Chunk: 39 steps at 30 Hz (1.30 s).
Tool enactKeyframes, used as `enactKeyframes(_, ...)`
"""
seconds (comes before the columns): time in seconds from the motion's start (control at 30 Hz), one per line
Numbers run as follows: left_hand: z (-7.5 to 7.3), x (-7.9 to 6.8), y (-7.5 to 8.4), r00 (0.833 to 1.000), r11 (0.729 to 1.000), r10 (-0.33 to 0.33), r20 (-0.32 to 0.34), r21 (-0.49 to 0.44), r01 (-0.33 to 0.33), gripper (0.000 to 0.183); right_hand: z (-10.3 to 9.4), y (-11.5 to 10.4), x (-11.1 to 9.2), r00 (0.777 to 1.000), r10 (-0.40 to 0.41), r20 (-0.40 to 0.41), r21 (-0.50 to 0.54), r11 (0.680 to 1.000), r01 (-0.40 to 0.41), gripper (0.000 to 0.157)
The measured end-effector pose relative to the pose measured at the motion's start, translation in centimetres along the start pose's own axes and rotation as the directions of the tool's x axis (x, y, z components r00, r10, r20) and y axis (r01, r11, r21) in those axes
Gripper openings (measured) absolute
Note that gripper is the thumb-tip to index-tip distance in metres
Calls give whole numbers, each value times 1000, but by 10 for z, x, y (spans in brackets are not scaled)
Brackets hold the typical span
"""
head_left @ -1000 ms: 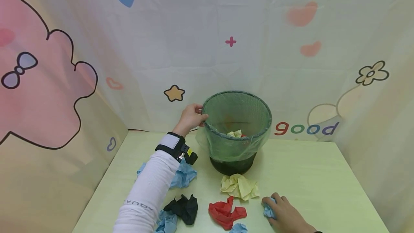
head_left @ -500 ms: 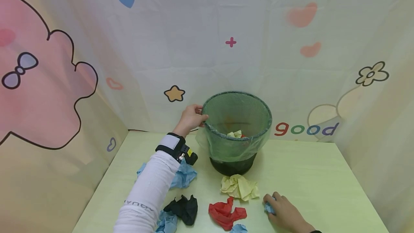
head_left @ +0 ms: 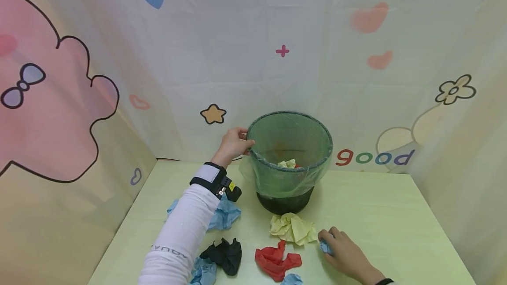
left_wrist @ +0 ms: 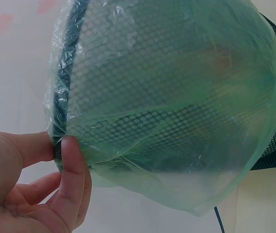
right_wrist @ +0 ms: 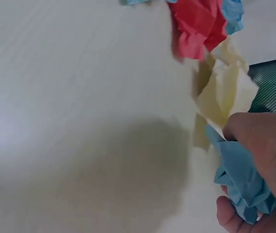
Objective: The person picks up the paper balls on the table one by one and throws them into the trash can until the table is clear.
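Note:
A mesh trash can (head_left: 286,203) lined with a translucent green bag (left_wrist: 177,145) stands at the back of the table. My left hand (head_left: 233,145) pinches its rim on the left side, thumb and fingers on either side of the bag-covered edge. In my right hand (head_left: 345,253) is a crumpled blue paper ball (right_wrist: 245,179), gripped between curled fingers and thumb. That hand is low over the table, right of a crumpled yellow paper (head_left: 294,228) in front of the can. Inside the can, yellow paper (head_left: 288,163) and a bit of red show.
Red paper (head_left: 276,262) lies front centre, with a blue piece (head_left: 292,279) at the bottom edge. Black paper (head_left: 225,255) and blue paper (head_left: 204,272) lie front left. More blue paper (head_left: 225,214) is partly hidden by the left arm. A printed curtain (head_left: 245,47) hangs behind.
My right hand, holding the blue paper ball, has shifted slightly up and to the left in the head view. The left hand and the can have stayed put.

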<state>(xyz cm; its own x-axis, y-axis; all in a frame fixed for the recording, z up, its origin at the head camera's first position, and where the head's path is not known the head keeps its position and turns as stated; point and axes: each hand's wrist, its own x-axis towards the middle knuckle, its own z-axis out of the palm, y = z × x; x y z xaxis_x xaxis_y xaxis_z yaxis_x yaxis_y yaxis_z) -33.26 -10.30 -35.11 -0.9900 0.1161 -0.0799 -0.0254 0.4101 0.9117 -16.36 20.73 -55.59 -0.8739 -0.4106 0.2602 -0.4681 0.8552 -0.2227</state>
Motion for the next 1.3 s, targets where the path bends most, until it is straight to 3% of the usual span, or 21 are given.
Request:
enactKeyframes(0.17,0,0,0,1000,1000,-1,-1,4,1,52,-13,-10,12,999,-40,-17,-7,999,40,32)
enactKeyframes(0.43,0,0,0,1000,1000,2,-1,0,-2,52,-33,-26,31,996,-67,55,-7,998,68,33)
enactKeyframes(0.63,0,0,0,1000,1000,1,-3,2,-1,52,-46,-37,42,992,-113,62,-7,994,113,32)
enactKeyframes(1.3,0,1,0,1000,1000,-6,1,-5,6,52,-92,-74,78,941,-338,-9,-49,940,338,35)
